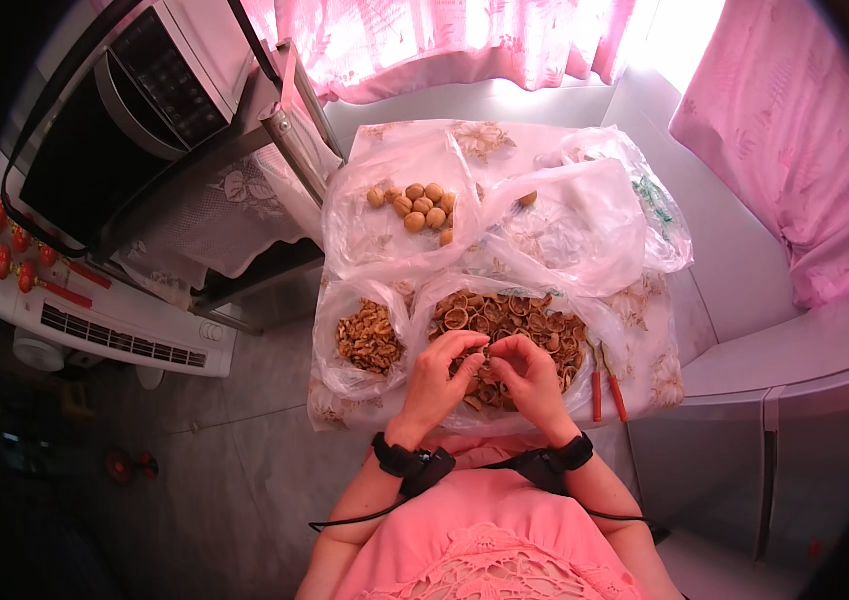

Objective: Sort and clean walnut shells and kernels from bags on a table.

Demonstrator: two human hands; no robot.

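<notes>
My left hand [448, 371] and my right hand [526, 367] meet over an open plastic bag of cracked walnut shells [537, 319]. Their fingertips pinch a small brownish piece between them, probably walnut; its shape is too small to tell. To the left, a smaller clear bag holds shelled walnut kernels [370, 336]. Behind it, whole walnuts [424, 204] lie in another open bag. Pliers with red handles [608, 390] rest on the table, right of the shells, their metal jaws partly under the bag's edge.
A flowered cloth covers the small table [664, 375]. At the back right lie a crumpled plastic bag [574, 225] with a walnut near its left side and a bag with green print [657, 202]. A metal rack with a microwave oven [124, 112] stands left; a grey cabinet [702, 450] stands right.
</notes>
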